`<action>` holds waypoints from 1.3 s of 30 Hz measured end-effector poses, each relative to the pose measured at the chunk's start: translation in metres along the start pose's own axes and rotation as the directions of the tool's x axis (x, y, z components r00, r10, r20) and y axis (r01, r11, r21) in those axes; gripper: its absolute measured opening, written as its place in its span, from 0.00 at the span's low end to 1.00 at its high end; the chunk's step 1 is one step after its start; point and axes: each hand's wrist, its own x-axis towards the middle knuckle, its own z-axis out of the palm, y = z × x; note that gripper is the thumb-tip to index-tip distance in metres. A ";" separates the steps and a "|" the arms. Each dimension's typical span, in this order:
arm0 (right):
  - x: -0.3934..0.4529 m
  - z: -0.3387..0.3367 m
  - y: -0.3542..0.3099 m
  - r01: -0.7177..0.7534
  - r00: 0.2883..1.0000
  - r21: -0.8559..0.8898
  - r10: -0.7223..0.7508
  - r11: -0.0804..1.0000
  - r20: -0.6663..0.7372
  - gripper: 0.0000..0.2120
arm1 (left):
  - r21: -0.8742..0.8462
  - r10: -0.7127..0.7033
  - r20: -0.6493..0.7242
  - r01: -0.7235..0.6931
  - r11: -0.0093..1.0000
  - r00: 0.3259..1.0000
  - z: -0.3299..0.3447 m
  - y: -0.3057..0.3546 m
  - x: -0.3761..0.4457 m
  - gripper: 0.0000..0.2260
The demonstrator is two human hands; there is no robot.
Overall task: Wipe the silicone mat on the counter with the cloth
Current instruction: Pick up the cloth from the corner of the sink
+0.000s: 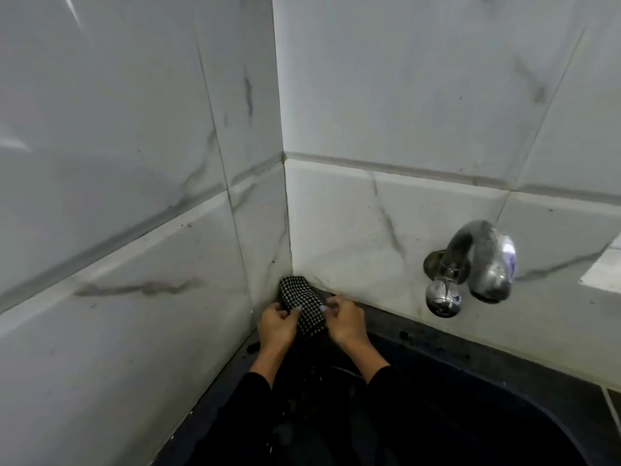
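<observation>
Two black sleeves [379, 381] low in the frame, over a dark basin [504, 428]. Just above, left hand [277, 326] and right hand [346, 319], fingertips pinching opposite edges of a black-and-white checked cloth [302, 307], held between them at lower centre, tucked into the corner of marbled wall tiles [134, 196]. Farther right, a chrome tap [480, 267] on the wall. No silicone mat visible.

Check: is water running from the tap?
No. The tap on the tiled wall shows no stream below its spout, while both hands, left and right, hold the checkered cloth in the corner.
</observation>
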 end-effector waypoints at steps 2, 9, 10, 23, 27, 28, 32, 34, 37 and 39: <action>0.007 0.008 0.003 -0.016 0.999 -0.020 0.016 1.000 -0.033 0.16 | 0.067 0.026 -0.011 -0.025 0.997 1.000 0.006 0.007 0.005 0.18; 0.009 0.029 0.011 -0.191 0.979 0.103 0.197 0.976 -0.050 0.11 | 0.045 -0.107 -0.014 0.107 0.993 0.994 0.023 0.010 0.020 0.12; 0.006 0.028 0.012 -0.244 0.967 0.168 0.252 0.955 -0.032 0.10 | 0.001 -0.124 -0.005 0.124 0.992 0.992 0.024 0.013 0.017 0.10; -0.124 -0.083 0.032 -0.491 0.866 0.713 0.193 0.500 0.461 0.15 | -0.566 -0.117 0.377 0.329 0.756 0.919 -0.001 0.031 -0.175 0.16; -0.188 -0.134 0.058 -0.473 0.875 0.785 0.106 0.400 0.473 0.16 | -0.515 -0.056 0.502 0.350 0.783 0.863 0.002 0.039 -0.254 0.18; -0.205 -0.145 0.063 -0.455 0.884 0.807 0.080 0.376 0.461 0.16 | -0.501 -0.037 0.532 0.350 0.791 0.846 0.004 0.039 -0.275 0.19; -0.266 -0.187 0.092 -0.316 0.949 0.899 0.101 0.303 0.300 0.16 | -0.504 0.007 0.569 0.342 0.793 0.822 0.024 0.033 -0.352 0.23; -0.296 -0.213 0.111 -0.254 0.966 0.919 0.121 0.301 0.228 0.10 | -0.504 0.012 0.577 0.344 0.792 0.817 0.038 0.028 -0.391 0.24; -0.339 -0.255 0.142 -0.178 0.975 0.928 0.188 0.328 0.120 0.05 | -0.420 0.029 0.666 0.343 0.840 0.745 0.057 0.018 -0.447 0.21; -0.368 -0.285 0.170 -0.148 0.966 0.923 0.250 0.356 0.058 0.05 | -0.325 0.023 0.736 0.323 0.889 0.677 0.076 0.013 -0.485 0.20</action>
